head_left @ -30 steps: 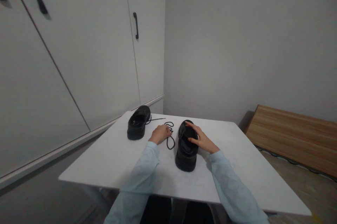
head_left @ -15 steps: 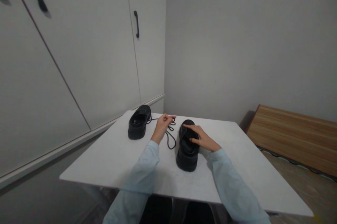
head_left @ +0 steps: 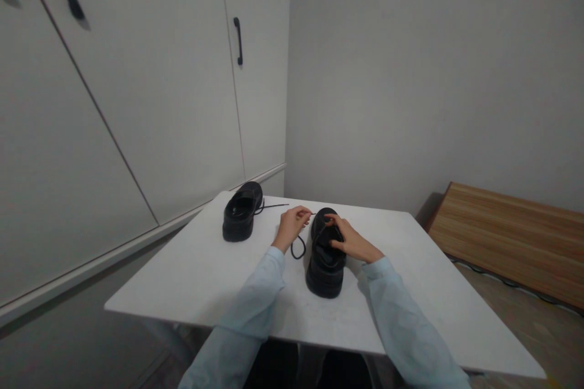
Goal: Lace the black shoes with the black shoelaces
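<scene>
Hands working a loose black shoelace [head_left: 297,247] at the near black shoe [head_left: 325,261].
Left hand [head_left: 292,226] is pinching the lace end just left of the shoe; right hand [head_left: 349,239] is resting curled on the shoe's top. Second shoe [head_left: 241,211] is sitting well apart on the white table [head_left: 191,273].

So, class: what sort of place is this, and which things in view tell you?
Probably a room in a home: white cupboard doors with black handles, a wooden board on the floor, and a white table bearing black shoes.

near shoe [head_left: 325,261] right of far shoe [head_left: 241,211]
</scene>
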The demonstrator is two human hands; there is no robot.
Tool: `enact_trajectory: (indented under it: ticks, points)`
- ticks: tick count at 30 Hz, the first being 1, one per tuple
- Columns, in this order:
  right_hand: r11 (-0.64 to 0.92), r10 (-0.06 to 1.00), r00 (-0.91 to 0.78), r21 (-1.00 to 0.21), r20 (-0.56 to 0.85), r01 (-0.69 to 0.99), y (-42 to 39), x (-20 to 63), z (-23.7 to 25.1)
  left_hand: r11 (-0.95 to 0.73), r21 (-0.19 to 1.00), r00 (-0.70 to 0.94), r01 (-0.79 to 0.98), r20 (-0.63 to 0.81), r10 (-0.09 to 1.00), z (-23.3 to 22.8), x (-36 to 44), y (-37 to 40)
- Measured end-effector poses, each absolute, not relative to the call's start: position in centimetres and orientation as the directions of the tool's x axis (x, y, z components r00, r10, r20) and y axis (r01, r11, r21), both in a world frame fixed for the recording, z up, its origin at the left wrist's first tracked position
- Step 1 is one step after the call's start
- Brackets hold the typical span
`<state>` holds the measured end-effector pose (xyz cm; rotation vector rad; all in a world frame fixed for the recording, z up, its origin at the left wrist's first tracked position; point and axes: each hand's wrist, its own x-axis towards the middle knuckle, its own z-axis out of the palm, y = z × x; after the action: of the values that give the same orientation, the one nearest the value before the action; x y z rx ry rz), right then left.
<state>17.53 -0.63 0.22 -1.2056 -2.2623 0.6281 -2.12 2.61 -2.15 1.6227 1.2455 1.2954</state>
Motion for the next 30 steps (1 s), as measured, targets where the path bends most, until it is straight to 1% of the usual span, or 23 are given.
enact_trajectory:
  ticks: [5, 11, 17, 21, 25, 30]
  points:
    - [0.502, 0.854, -0.464, -0.610, 0.237, 0.613, -0.5, 17.4, 0.1, -0.329, 0.828, 0.075, 0.454, 0.332, 0.940, -2.2, -2.2, 2.6]
    - [0.473, 0.875, -0.411, -0.638, 0.257, 0.608, -0.1, 17.0, 0.0, -0.420, 0.734, 0.131, 0.533, 0.419, 0.898, -2.7, -2.2, 2.9]
    - [0.389, 0.921, -0.249, -0.685, 0.300, 0.616, 0.3, 16.5, -0.1, -0.438, 0.651, 0.124, 0.620, 0.470, 0.874, -2.8, -1.6, 2.8]
    - [0.363, 0.926, -0.183, -0.638, 0.332, 0.680, 0.7, 16.0, -0.4, -0.402, 0.685, 0.091, 0.607, 0.443, 0.892, -2.7, -1.1, 2.7]
    - [0.355, 0.914, -0.169, -0.528, 0.369, 0.771, 0.7, 15.7, -0.8, -0.381, 0.772, 0.028, 0.510, 0.427, 0.904, -2.7, -0.6, 2.6]
    - [0.333, 0.915, -0.179, -0.424, 0.362, 0.842, 0.6, 15.4, -0.9, -0.367, 0.822, -0.005, 0.437, 0.410, 0.912, -2.9, -0.2, 2.7]
